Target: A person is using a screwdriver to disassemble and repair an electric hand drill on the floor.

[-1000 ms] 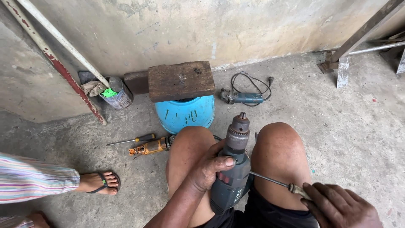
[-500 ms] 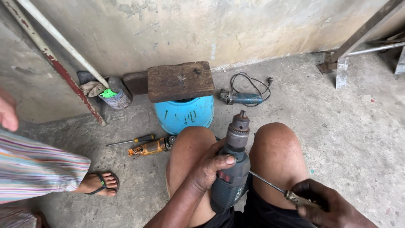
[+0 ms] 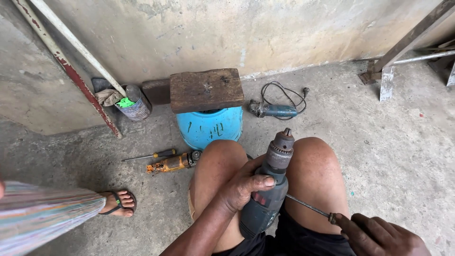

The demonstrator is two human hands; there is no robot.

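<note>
**Screwdriver at the side of a drill held between the knees**

Nearest the camera, the right hand (image 3: 379,234) has its fingers closed around the handle of a screwdriver (image 3: 307,207), whose thin shaft runs up and left until its tip meets the side of the drill (image 3: 268,189). The left hand (image 3: 241,187) wraps the drill's body, fingers closed on it with the thumb lying across the housing. The drill stands between the person's bare knees, chuck pointing away, so it sits in the lap rather than on any bench.

Judging by this, the step in hand looks like working on the drill's casing with the screwdriver tip. It calls for a steady left hand so the tip does not slip toward the thigh just under the shaft.

On the floor to the left, another person's foot in a sandal (image 3: 118,203) shows below a striped cloth (image 3: 42,218). Just past the left knee lie an orange, worn tool part (image 3: 170,163) and a second screwdriver (image 3: 149,155), close together.

Farther off stands a blue drum (image 3: 208,128) carrying a dark wooden block (image 3: 206,90). To its right lies a blue angle grinder (image 3: 277,110) with its cord coiled behind it. To the left, against the wall, a ribbed can (image 3: 137,104) holds a rag and a bright green scrap. No readable label shows on it.
</note>
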